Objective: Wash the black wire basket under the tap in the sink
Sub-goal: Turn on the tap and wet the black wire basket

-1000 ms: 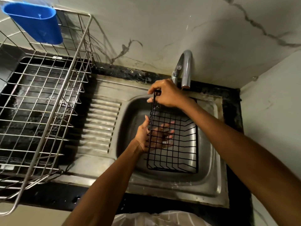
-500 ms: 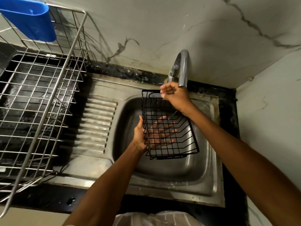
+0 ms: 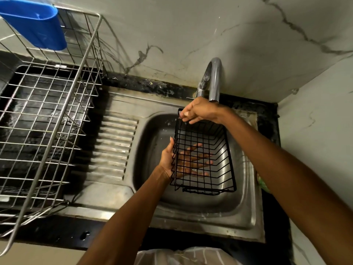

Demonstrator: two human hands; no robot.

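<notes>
The black wire basket [image 3: 219, 153] is held tilted over the steel sink [image 3: 150, 150], below the curved metal tap [image 3: 214, 79]. My right hand [image 3: 200, 110] grips the basket's far top rim, just under the spout. My left hand [image 3: 170, 159] lies flat against the basket's left side, its fingers spread and visible through the wires. A few water drops hang in the air near the far left corner of the basket.
A steel wire dish rack [image 3: 47, 121] stands on the black counter at the left, with a blue plastic holder [image 3: 36, 25] hung on its back rim. The ribbed drainboard [image 3: 112, 148] lies between rack and bowl. Marble walls close in behind and at the right.
The basket has turned from nearly edge-on to showing its open inside, and has shifted a little. My right hand stays on the far rim, my left stays flat against the side.
</notes>
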